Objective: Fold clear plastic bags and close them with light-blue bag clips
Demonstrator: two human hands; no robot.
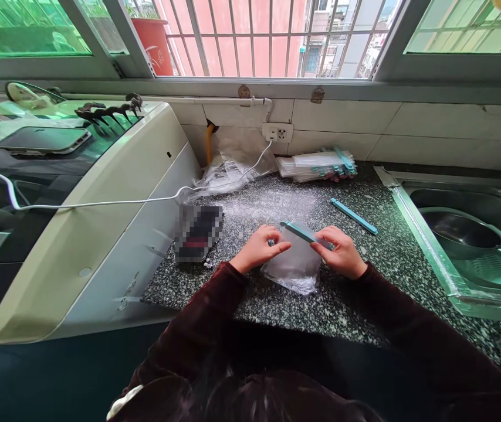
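My left hand point(260, 247) and my right hand point(341, 252) hold a small clear plastic bag point(294, 266) over the speckled granite counter point(365, 305). A teal strip point(305, 233) runs along the bag's top edge between both hands. The left fingers pinch the strip's left end and the bag's corner. The right fingers are closed on the strip's right end. The bag's lower part hangs crumpled toward me, resting on the counter.
A second teal strip point(354, 215) lies on the counter to the right. A stack of bagged items point(318, 165) sits by the wall. A steel sink point(466, 234) holds a bowl at right. A white appliance point(101, 234) stands at left, with a cable point(145, 200) and a blurred object point(198, 231).
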